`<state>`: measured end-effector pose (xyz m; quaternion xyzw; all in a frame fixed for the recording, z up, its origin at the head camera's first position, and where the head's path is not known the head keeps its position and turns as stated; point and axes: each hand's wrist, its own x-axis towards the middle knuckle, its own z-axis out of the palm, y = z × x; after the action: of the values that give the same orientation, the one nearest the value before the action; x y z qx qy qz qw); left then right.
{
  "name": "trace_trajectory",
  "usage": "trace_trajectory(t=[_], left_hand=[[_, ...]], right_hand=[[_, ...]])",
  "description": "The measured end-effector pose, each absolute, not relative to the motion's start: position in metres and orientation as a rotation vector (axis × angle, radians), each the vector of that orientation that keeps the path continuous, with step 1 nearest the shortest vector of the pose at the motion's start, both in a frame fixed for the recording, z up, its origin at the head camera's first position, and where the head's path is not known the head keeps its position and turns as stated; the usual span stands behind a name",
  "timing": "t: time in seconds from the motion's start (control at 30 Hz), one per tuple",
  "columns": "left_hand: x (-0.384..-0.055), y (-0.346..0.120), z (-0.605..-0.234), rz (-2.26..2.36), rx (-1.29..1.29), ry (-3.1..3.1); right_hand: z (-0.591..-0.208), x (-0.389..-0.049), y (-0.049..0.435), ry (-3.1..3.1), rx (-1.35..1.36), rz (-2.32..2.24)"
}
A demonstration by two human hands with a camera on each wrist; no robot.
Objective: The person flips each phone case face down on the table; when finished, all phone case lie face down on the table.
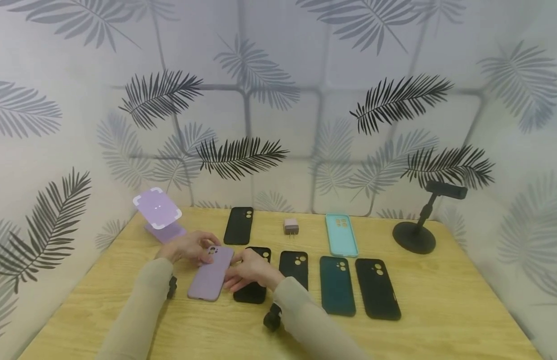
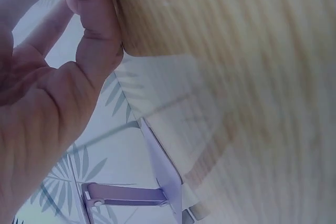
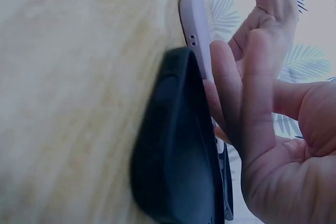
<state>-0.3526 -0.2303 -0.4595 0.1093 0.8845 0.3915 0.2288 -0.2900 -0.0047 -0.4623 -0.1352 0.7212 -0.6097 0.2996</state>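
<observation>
A lilac phone case (image 1: 211, 275) lies back up on the wooden table, its camera cutouts at the far end. My left hand (image 1: 190, 247) pinches its upper left corner, thumb at the side edge and index finger by the top. Along the case's right edge is my right hand (image 1: 251, 270), its fingers fairly straight and right at that edge. Under the right hand sits a black phone case (image 1: 251, 295), partly covered by it. The right wrist view shows the lilac case's side edge (image 3: 195, 24) beyond the dark case (image 3: 178, 171).
To the right lie another black case (image 1: 294, 270), a dark teal case (image 1: 337, 287) and one more black case (image 1: 378, 290). Farther back are a black case (image 1: 239, 226), a charger plug (image 1: 291, 226) and a turquoise case (image 1: 341, 235). A lilac stand (image 1: 158, 207) and black phone holder (image 1: 414, 237) flank them.
</observation>
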Motion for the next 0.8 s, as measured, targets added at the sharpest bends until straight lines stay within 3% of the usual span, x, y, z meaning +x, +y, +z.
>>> trace_trajectory(t=[0.53,0.8], left_hand=[[-0.349,-0.234,-0.459,1.16,0.274,2.387],[-0.356,-0.233,-0.449,1.129,0.337,2.575]], right_hand=[[-0.457,-0.298,0.003,2.029,-0.413,-1.539],[-0.449,-0.325,0.022,2.213,-0.485,-1.514]])
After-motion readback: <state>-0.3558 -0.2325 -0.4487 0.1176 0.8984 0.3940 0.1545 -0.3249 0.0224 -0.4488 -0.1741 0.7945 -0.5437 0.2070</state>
